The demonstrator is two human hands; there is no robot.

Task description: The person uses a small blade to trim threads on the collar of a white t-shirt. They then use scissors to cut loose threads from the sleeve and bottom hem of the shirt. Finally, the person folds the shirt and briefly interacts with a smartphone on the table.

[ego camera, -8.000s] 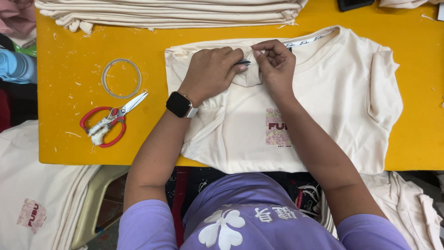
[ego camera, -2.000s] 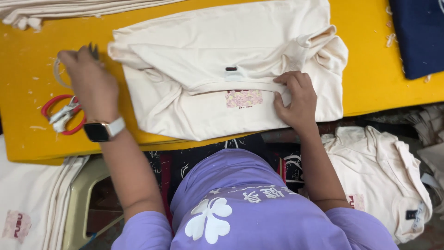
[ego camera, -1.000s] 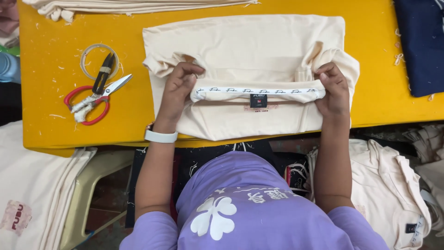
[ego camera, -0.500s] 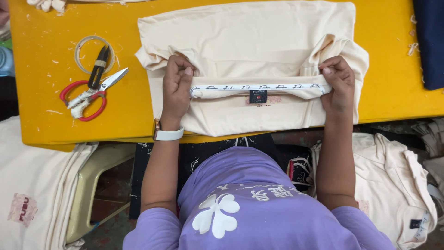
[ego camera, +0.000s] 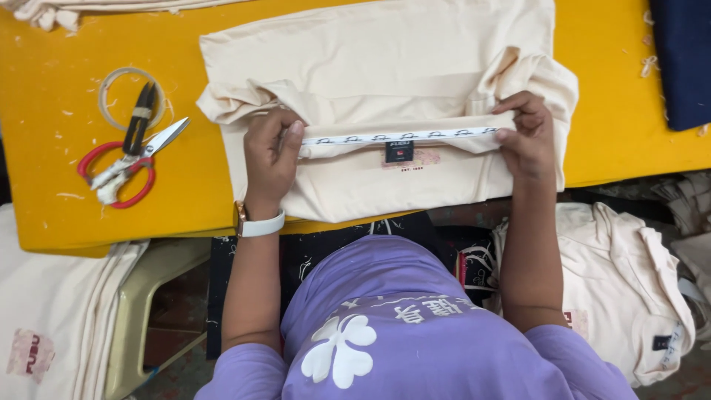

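A cream T-shirt [ego camera: 385, 67] lies on the yellow table [ego camera: 89, 192], its neckline pulled taut toward me. My left hand [ego camera: 270, 159] pinches the left end of the collar, a white watch band on that wrist. My right hand [ego camera: 527, 137] grips the right end. Between them runs the white printed neck tape [ego camera: 400, 136], with a small black label [ego camera: 399, 151] hanging at its middle. The sleeves are bunched behind both hands.
Red-handled scissors [ego camera: 126, 167], a black thread snipper [ego camera: 139, 118] and a clear tape ring [ego camera: 111, 85] lie left of the shirt. Folded cream shirts are stacked at the far edge [ego camera: 111, 6], at lower left [ego camera: 52, 318] and lower right [ego camera: 629, 274]. A dark blue cloth [ego camera: 681, 59] sits at the right.
Both hands keep the collar stretched between them with hardly any movement. Two seconds ago my left hand was at the scissors and only my right hand touched the shirt.
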